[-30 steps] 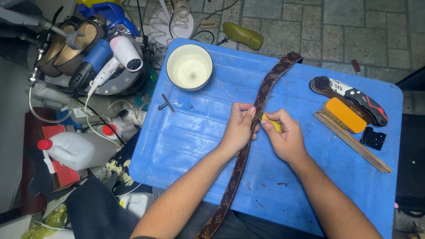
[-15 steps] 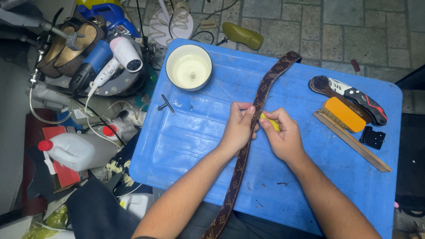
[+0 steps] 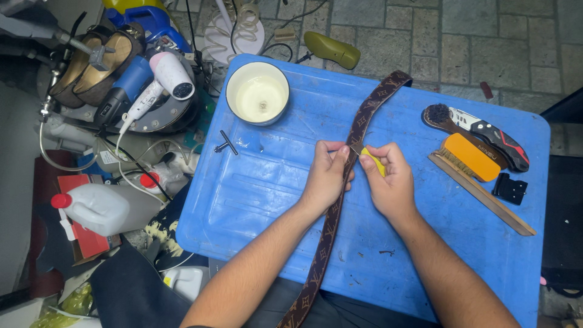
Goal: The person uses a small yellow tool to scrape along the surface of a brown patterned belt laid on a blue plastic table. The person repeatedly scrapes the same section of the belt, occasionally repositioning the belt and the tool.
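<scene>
Two hands work a patterned brown belt on a blue plastic surface.

The left hand [image 3: 325,176] pinches the brown belt [image 3: 340,200] between thumb and fingertips, and the right hand [image 3: 392,182], just beside it, is closed around a small yellow tool [image 3: 375,163] whose tip meets the belt's edge. The belt runs diagonally across the surface [image 3: 255,200], from beyond the hands at the far edge down between both forearms and off the near edge. Beyond the left hand stands a round cream bowl [image 3: 257,93]; a small dark metal piece [image 3: 227,143] lies to its left. To the right of the right hand lie an orange-backed brush [image 3: 470,157], a folding knife [image 3: 492,136], a wooden ruler [image 3: 483,194] and a small black clip [image 3: 510,188].
</scene>
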